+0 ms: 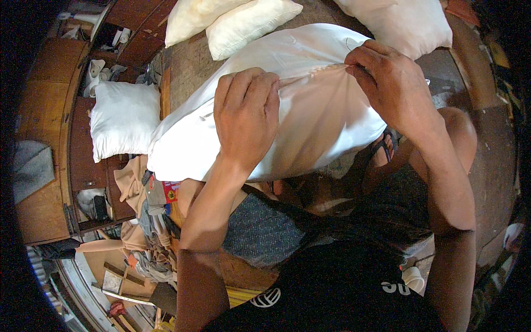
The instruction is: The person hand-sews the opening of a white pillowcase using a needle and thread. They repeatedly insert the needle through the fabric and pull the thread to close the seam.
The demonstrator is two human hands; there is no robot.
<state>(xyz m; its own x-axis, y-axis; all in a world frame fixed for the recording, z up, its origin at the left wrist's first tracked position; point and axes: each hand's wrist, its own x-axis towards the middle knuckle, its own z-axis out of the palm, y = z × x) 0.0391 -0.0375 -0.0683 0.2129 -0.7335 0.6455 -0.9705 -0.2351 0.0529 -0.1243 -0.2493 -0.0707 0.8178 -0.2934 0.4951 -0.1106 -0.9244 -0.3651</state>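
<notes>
A large white pillow [310,127] lies across my lap, its cloth drawn taut between both hands. My left hand [246,113] is closed, fingers curled over the cloth at the left end of a puckered seam. At the seam's other end, my right hand [387,83] pinches the fabric between thumb and fingers. A row of stitches [326,68] runs along the gathered edge beside the right fingertips. Just above them a thin dark curved line shows, perhaps thread; whether a needle sits in the pinch is hidden.
Two cream pillows [251,25] lie on the wooden surface beyond, with another pale pillow [398,25] at the far right. To the left, a small white pillow [124,119] rests against a wooden cabinet [44,110]. Crumpled clothes [149,232] are heaped at the lower left.
</notes>
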